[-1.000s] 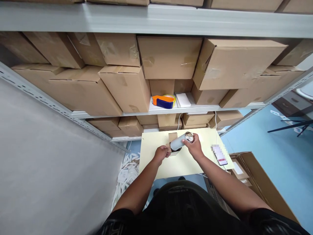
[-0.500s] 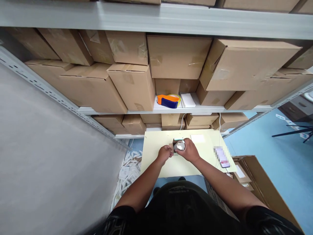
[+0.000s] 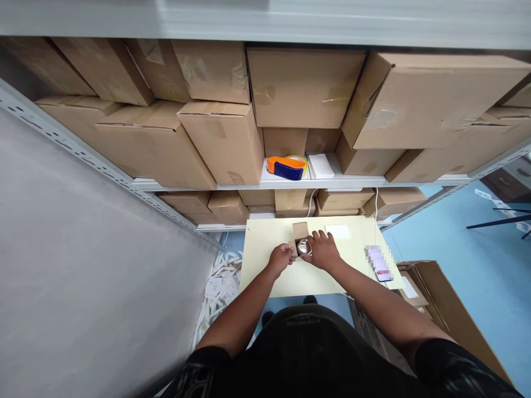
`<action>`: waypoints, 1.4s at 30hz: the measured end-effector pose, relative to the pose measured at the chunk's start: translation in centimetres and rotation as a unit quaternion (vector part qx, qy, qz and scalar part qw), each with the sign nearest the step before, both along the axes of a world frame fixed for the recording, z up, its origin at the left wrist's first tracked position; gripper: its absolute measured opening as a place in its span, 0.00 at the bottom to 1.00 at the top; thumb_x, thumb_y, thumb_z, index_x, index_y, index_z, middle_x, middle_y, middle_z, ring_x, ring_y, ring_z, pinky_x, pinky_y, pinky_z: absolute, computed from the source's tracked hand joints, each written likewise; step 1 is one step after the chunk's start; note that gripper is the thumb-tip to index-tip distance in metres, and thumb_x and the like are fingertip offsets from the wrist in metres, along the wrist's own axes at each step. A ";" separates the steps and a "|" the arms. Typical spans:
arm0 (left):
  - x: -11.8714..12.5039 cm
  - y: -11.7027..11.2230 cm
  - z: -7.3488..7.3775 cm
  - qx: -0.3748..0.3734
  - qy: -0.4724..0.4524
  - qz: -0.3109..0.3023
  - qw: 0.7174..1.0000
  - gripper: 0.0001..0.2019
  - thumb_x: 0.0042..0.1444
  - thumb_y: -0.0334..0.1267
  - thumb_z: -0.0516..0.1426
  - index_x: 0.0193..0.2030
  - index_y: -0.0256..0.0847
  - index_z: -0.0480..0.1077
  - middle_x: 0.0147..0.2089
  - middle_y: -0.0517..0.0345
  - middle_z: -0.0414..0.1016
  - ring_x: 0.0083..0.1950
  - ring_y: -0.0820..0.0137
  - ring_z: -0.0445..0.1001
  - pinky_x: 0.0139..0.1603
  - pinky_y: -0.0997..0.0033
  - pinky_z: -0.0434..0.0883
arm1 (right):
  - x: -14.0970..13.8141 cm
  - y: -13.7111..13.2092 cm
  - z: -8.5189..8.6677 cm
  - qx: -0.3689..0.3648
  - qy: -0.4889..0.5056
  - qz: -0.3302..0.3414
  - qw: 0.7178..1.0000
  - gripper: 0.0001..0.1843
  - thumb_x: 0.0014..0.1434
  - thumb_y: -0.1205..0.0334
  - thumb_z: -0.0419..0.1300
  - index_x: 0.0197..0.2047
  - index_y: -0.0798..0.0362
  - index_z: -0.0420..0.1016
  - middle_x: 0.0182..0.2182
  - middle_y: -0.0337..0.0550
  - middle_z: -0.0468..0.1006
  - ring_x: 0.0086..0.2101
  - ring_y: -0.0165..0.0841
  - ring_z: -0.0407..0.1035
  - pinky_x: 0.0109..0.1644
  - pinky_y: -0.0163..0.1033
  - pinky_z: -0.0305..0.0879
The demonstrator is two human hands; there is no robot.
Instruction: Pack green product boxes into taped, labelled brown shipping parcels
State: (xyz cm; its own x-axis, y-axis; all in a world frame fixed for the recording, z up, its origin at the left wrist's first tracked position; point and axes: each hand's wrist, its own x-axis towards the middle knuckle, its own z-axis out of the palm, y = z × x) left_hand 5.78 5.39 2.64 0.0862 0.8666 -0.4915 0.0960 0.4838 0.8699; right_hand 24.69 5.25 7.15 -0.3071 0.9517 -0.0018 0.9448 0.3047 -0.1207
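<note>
A small open cardboard box (image 3: 299, 231) stands on the pale yellow table (image 3: 265, 243). A white bottle with a shiny metal end (image 3: 304, 246) stands upright inside the box, only its end showing. My left hand (image 3: 281, 258) is closed on the box's left side. My right hand (image 3: 322, 250) rests against the right of the box and bottle, fingers spread over the top edge.
A white card (image 3: 337, 231) and a phone (image 3: 379, 262) lie on the table's right part. An orange and blue tape dispenser (image 3: 286, 166) sits on the shelf among several cardboard boxes. An open carton (image 3: 431, 309) stands at the right, paper scraps (image 3: 219, 287) on the floor left.
The bottle was tilted above the box, held by my right hand. It turned upright and sank into the box, and my right hand has spread over the box's edge.
</note>
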 end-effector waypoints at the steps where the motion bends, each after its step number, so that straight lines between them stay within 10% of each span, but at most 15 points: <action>1: 0.0 0.1 0.0 0.002 0.003 -0.002 1.000 0.11 0.58 0.42 0.63 0.31 0.39 0.68 0.28 0.58 0.75 0.29 0.70 0.77 0.28 0.75 0.72 | 0.0 0.1 -0.2 -0.008 -0.001 -0.007 1.000 0.30 0.57 0.42 0.66 0.55 0.54 0.75 0.53 0.60 0.75 0.56 0.57 0.64 0.64 0.63 0.52; 6: 0.0 0.1 0.0 0.028 0.036 0.009 0.999 0.08 0.59 0.42 0.61 0.34 0.40 0.70 0.31 0.59 0.75 0.32 0.70 0.77 0.32 0.73 0.72 | 0.7 -0.1 -3.6 -0.026 0.182 -0.083 0.979 0.36 0.58 0.46 0.66 0.66 0.51 0.67 0.61 0.60 0.71 0.54 0.52 0.70 0.58 0.56 0.65; 12: 0.5 -0.1 0.7 0.207 0.114 -0.032 0.971 0.04 0.59 0.37 0.60 0.39 0.43 0.76 0.40 0.56 0.78 0.41 0.68 0.76 0.46 0.69 0.73 | 2.0 -0.9 -7.5 -0.104 0.443 -0.168 0.875 0.27 0.57 0.57 0.62 0.60 0.51 0.69 0.51 0.48 0.77 0.38 0.34 0.77 0.45 0.44 0.76; 16: 0.6 0.8 1.1 0.200 0.171 -0.074 0.962 0.07 0.56 0.31 0.59 0.41 0.43 0.75 0.40 0.58 0.76 0.37 0.70 0.74 0.44 0.69 0.71 | 2.0 -1.4 -7.8 -0.068 0.410 -0.077 0.906 0.21 0.57 0.62 0.62 0.55 0.50 0.73 0.51 0.48 0.77 0.43 0.37 0.76 0.51 0.47 0.76; 21: 0.4 2.4 2.2 0.180 0.167 -0.088 0.965 0.34 0.49 0.29 0.63 0.65 0.45 0.63 0.54 0.55 0.71 0.34 0.75 0.72 0.40 0.71 0.71 | 1.9 -2.0 -8.1 0.000 0.314 -0.004 0.949 0.25 0.61 0.62 0.61 0.62 0.51 0.71 0.56 0.54 0.75 0.56 0.45 0.71 0.62 0.55 0.70; 24: 0.6 2.4 2.6 0.227 0.136 -0.112 0.958 0.30 0.52 0.34 0.64 0.63 0.44 0.65 0.57 0.52 0.68 0.36 0.75 0.73 0.44 0.70 0.73 | 2.0 -1.9 -8.5 0.001 0.282 -0.007 0.959 0.24 0.63 0.62 0.59 0.62 0.51 0.71 0.55 0.54 0.76 0.55 0.46 0.72 0.61 0.55 0.71; 29: 0.9 2.1 2.8 0.234 0.210 0.043 0.948 0.29 0.57 0.44 0.64 0.63 0.44 0.63 0.61 0.48 0.65 0.42 0.70 0.73 0.47 0.66 0.73 | 1.9 -1.9 -8.4 0.001 0.276 -0.004 0.961 0.23 0.64 0.62 0.59 0.62 0.51 0.71 0.54 0.54 0.76 0.54 0.46 0.72 0.60 0.53 0.72; 36: -0.2 1.2 2.4 0.279 0.186 -0.109 0.936 0.08 0.61 0.40 0.60 0.45 0.44 0.76 0.42 0.57 0.77 0.39 0.69 0.73 0.47 0.68 0.74 | 1.4 -2.5 -8.1 -0.027 0.302 -0.048 0.952 0.19 0.62 0.63 0.60 0.56 0.51 0.72 0.48 0.50 0.77 0.42 0.40 0.77 0.48 0.47 0.77; 42: -1.2 -0.3 -0.3 0.368 0.229 -0.180 0.883 0.09 0.62 0.37 0.60 0.48 0.44 0.77 0.55 0.51 0.77 0.59 0.61 0.73 0.65 0.55 0.70 | 1.4 -2.7 -8.4 -0.029 0.334 -0.071 0.939 0.21 0.61 0.63 0.62 0.58 0.50 0.70 0.50 0.49 0.78 0.41 0.38 0.77 0.48 0.47 0.77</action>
